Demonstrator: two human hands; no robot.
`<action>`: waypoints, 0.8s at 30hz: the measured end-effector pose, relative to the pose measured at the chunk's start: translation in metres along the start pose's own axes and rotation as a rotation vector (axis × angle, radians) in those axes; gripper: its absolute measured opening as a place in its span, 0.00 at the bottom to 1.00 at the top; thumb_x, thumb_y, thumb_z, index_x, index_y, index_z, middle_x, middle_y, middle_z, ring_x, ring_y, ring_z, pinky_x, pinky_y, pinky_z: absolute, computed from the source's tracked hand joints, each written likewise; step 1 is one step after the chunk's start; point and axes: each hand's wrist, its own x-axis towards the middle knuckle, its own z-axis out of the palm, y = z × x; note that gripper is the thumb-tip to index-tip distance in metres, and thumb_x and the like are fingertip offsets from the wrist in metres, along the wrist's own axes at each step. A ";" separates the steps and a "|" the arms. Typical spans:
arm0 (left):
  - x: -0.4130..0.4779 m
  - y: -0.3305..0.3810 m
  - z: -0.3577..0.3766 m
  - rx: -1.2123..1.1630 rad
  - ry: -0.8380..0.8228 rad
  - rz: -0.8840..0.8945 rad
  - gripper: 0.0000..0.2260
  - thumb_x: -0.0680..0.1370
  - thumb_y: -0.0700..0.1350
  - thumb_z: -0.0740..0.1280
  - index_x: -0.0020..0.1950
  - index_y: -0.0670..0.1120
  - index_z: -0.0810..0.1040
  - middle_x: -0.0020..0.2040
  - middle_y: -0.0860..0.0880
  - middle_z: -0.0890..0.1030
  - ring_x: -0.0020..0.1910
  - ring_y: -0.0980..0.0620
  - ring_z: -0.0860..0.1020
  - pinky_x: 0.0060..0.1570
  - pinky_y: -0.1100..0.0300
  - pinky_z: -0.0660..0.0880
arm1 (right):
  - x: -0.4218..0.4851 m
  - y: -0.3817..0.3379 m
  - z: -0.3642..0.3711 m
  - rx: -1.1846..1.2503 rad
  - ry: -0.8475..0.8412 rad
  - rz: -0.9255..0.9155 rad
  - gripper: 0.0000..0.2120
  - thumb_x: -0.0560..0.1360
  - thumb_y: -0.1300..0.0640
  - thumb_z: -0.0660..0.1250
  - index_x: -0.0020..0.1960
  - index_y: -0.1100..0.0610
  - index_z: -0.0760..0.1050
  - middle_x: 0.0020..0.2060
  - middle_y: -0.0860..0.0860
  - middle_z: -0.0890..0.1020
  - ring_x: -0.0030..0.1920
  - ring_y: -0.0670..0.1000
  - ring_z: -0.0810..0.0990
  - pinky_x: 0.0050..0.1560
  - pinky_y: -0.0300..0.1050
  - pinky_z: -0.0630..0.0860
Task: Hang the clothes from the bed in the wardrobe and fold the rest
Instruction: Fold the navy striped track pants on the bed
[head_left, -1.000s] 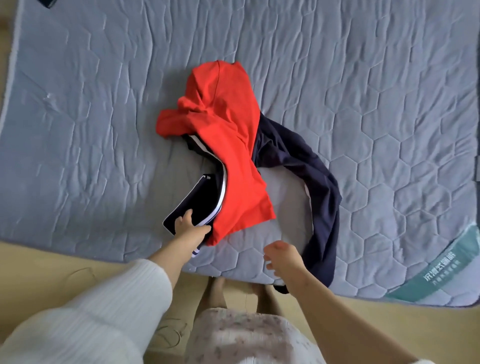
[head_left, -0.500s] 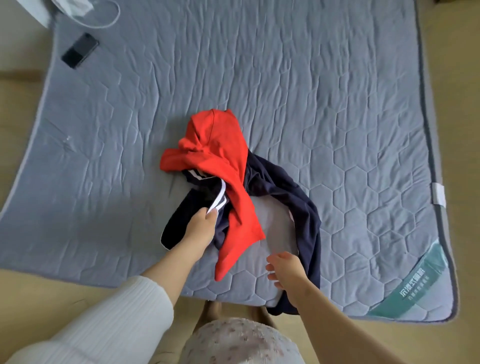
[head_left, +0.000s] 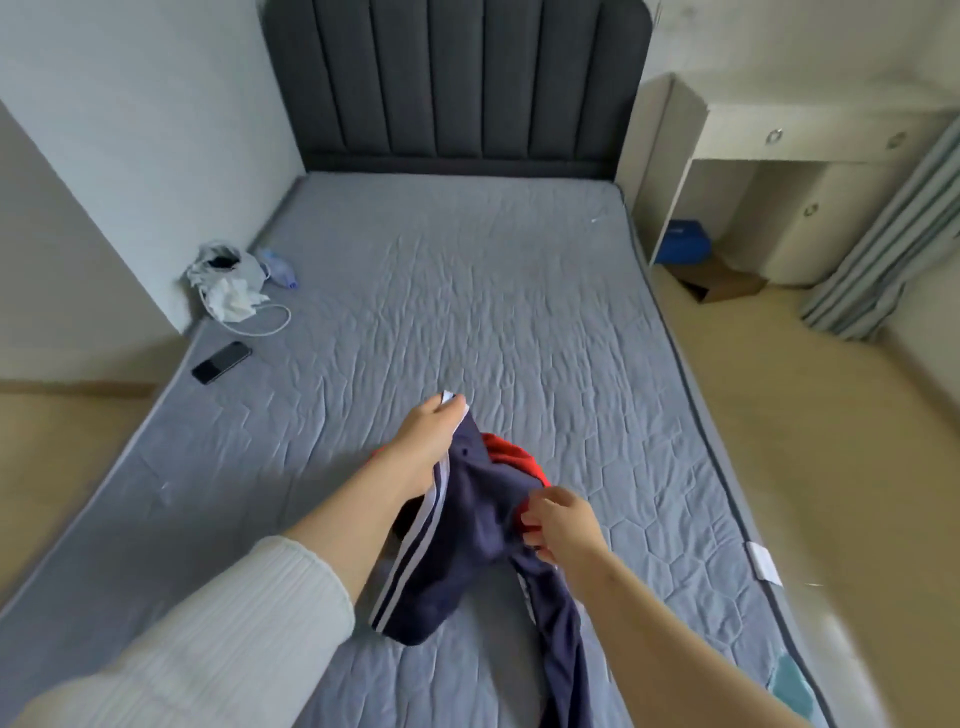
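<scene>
We're mid-separating: left hand (head_left: 426, 441) pinches the navy striped garment (head_left: 457, 540) lifted off the bed (head_left: 467, 291) at 6 o'clock, right hand (head_left: 563, 525) grips the red garment (head_left: 511, 454) w/ it; next, prob. pull them apart before hanging.

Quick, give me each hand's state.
Left hand: pinching the navy garment by its white edge.
Right hand: fingers curled, gripping the same garment.
</scene>
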 end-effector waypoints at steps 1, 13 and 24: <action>-0.005 0.015 0.008 -0.027 -0.039 0.040 0.09 0.80 0.47 0.60 0.41 0.47 0.73 0.44 0.44 0.76 0.45 0.49 0.74 0.48 0.57 0.71 | -0.004 -0.010 -0.005 0.025 -0.003 -0.056 0.13 0.75 0.70 0.55 0.44 0.56 0.73 0.29 0.53 0.74 0.26 0.49 0.69 0.23 0.35 0.63; -0.082 0.180 0.058 -0.210 -0.321 0.363 0.08 0.78 0.52 0.64 0.42 0.50 0.75 0.38 0.49 0.78 0.37 0.51 0.77 0.41 0.59 0.74 | -0.055 -0.120 -0.072 -0.134 0.212 -0.625 0.27 0.73 0.56 0.70 0.69 0.52 0.65 0.65 0.53 0.70 0.63 0.53 0.71 0.62 0.46 0.70; -0.123 0.247 0.034 -0.197 -0.233 0.698 0.10 0.80 0.50 0.60 0.41 0.51 0.77 0.33 0.54 0.80 0.32 0.56 0.77 0.32 0.64 0.73 | -0.108 -0.222 -0.103 0.169 0.374 -0.855 0.09 0.79 0.54 0.59 0.40 0.51 0.67 0.37 0.51 0.73 0.40 0.50 0.71 0.41 0.45 0.69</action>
